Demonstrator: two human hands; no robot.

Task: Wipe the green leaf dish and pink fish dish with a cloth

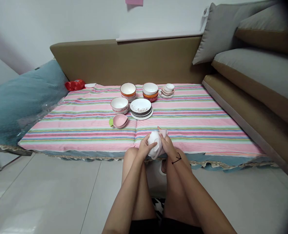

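Observation:
A small white bowl [153,140] is held over my knees, just in front of the striped cloth's near edge. My left hand [145,148] grips its left side with the fingers wrapped round it. My right hand [166,143] is closed on a pale pink cloth [160,150] pressed against the bowl's right side. A thin black band sits on my right wrist. Beyond my hands, on the striped cloth [195,120], stand a stack of plates [141,108], a white bowl [119,104], a pink leaf-shaped dish [119,120], two stacks of bowls [128,90] and small saucers [167,90].
The striped cloth covers a low sofa bed with a brown backrest [134,58]. A teal blanket [14,97] lies at the left, a red object [75,85] at the far left corner. Grey and brown cushions [256,65] rise on the right. White tiled floor [48,195] lies beneath me.

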